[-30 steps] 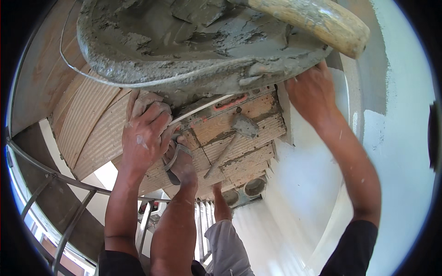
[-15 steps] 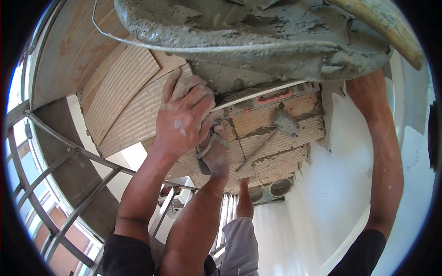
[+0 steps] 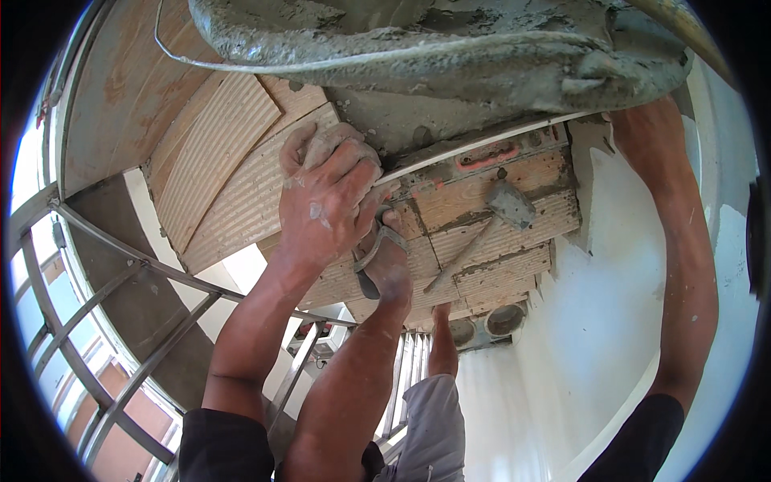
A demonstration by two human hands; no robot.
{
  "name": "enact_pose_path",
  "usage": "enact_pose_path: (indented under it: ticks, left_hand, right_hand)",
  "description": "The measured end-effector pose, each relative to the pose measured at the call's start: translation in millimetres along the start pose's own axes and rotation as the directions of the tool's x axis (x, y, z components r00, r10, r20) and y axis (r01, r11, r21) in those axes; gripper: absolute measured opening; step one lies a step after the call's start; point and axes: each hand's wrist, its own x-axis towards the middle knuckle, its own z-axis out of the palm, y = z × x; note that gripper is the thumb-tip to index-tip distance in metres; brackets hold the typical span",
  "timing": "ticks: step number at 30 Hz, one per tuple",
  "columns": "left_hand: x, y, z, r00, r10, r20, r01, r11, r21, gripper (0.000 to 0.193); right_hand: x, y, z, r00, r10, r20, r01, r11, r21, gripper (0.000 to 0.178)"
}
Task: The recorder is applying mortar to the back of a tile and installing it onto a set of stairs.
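Note:
A long thin pale-edged tile [image 3: 482, 148] stretches between my hands, below a mortar-caked container [image 3: 450, 68] heaped with wet grey mortar. My left hand [image 3: 331, 189] is closed over its left end, knuckles bent and skin dusted with mortar. At the right end is my right hand [image 3: 646, 136]; the container hides its fingers. Just under the tile lies a mortar-smeared bar [image 3: 526, 149] with an orange-rimmed slot. A mallet-like tool [image 3: 511, 205] with a grey-crusted head rests lower on the tiled steps.
Ridged tiles [image 3: 221, 132] lie stacked left of my left hand. A metal railing [image 3: 148, 269] runs down the left side; a white wall [image 3: 598, 305] rises at right. My sandalled foot [image 3: 387, 253] stands on the steps [image 3: 474, 273]. Pale round-holed blocks [image 3: 504, 320] sit lower down.
The view has shifted slightly, so the container sits higher and the steps lie farther right in the picture. More of the tile's right end shows. My left hand keeps its grip.

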Motion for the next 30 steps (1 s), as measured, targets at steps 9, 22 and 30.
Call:
enact_pose_path:
  ticks: [9,22,30]
  left_hand:
    - [-2,4,5,0.997,-0.037,-0.066,0.036,0.999,-0.018,0.022]
    - [-8,-5,4,0.998,-0.005,-0.066,0.001,0.999,-0.052,0.032]
    - [-2,0,5,0.997,-0.006,-0.079,0.005,1.0,-0.013,0.02]
  right_hand:
    - [3,-9,-6,0.999,0.037,0.032,-0.035,0.999,-0.039,0.021]
    - [7,-12,-6,0.988,0.113,0.107,-0.104,0.991,-0.09,0.026]
    - [5,-6,10,0.993,0.109,-0.043,-0.11,0.994,-0.02,0.029]
